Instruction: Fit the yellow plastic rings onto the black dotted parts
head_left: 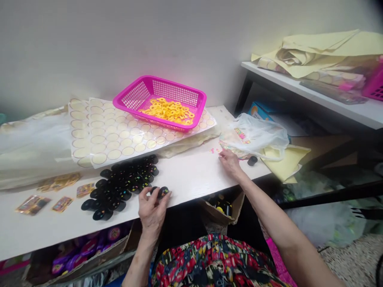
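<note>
My left hand (152, 211) is closed around a small black cup (163, 191) at the table's front edge, with bits of colour inside it. Beside that hand stand several black cups (124, 184) in a tight cluster, many with tiny coloured beads in them. My right hand (230, 162) reaches to the tabletop by a few scattered pink beads (213, 151), fingertips drawn together; whatever they pinch is too small to make out. Just behind it lies a white plastic bag (257, 133) holding more coloured beads. A lone black cup (252, 160) sits to the right of this hand.
A pink basket (119, 101) of yellow ring-shaped pieces rests on sticker sheets (104, 137) at the back. Picture cards (62, 204) lie at left. Below the table are boxes (237, 207) of parts. A higher shelf (329, 89) stands at right, with yellow paper on it.
</note>
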